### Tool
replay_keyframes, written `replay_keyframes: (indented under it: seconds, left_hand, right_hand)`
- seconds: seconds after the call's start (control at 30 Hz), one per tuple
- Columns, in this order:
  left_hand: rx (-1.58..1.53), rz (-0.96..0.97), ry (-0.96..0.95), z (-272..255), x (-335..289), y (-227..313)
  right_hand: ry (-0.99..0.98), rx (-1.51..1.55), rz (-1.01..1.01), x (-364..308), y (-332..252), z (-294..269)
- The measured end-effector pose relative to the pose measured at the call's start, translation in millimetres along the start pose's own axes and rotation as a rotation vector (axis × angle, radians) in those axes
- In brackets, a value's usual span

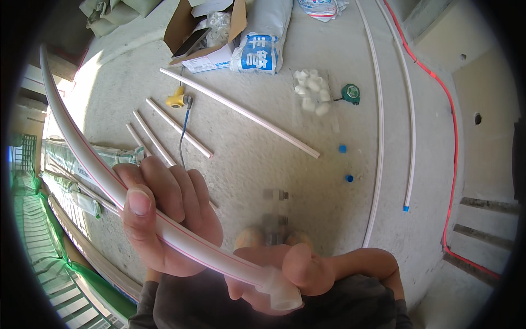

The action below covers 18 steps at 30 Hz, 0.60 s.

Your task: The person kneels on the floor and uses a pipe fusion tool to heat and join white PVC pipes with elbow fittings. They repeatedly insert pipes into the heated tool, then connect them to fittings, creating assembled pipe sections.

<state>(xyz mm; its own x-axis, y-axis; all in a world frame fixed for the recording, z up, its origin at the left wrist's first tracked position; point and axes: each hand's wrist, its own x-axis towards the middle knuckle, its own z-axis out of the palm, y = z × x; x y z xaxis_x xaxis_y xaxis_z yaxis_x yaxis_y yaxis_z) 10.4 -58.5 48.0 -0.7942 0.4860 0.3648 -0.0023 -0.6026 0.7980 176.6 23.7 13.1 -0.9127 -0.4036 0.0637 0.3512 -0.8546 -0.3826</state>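
A long white plastic pipe (213,255) with thin red stripes slants across the view, from the upper left down toward my body. My left hand (198,216) is closed round it, the thumb lying along its near side. A translucent white elbow fitting (285,293) sits on the pipe's lower right end, its open mouth tipped down and right. My right hand (307,271) grips this fitting at the joint with the pipe. Some right fingers are hidden behind the pipe and fitting.
Cut white pipes (241,112) lie on the concrete floor beside a yellow socket-like piece (176,98) with a blue cord. Beyond are an open cardboard box (236,19), bagged white fittings (312,90), a green tape measure (350,94) and blue caps (349,178). Red conduit (453,120) runs along the right wall.
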Motion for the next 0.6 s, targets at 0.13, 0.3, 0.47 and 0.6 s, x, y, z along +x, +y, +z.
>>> replay_keyframes:
  seconds: [0.13,0.3,0.47,0.6]
  left_hand:
    - [0.005,0.029,-0.036,-2.9,-1.0,1.1]
    - [0.002,0.042,-0.032,-1.6,-3.8,5.2]
    - [-0.009,0.046,-0.020,3.0,-3.8,7.1]
    - [-0.026,0.034,-0.017,-2.6,-8.2,2.3]
  right_hand:
    - [-0.012,0.008,0.042,-1.8,0.1,-1.5]
    - [-0.122,0.046,-0.069,3.5,11.2,-2.9]
    - [-0.099,0.033,-0.054,-0.9,7.4,0.6]
    - [-0.056,-0.013,-0.036,-0.7,3.7,-2.0]
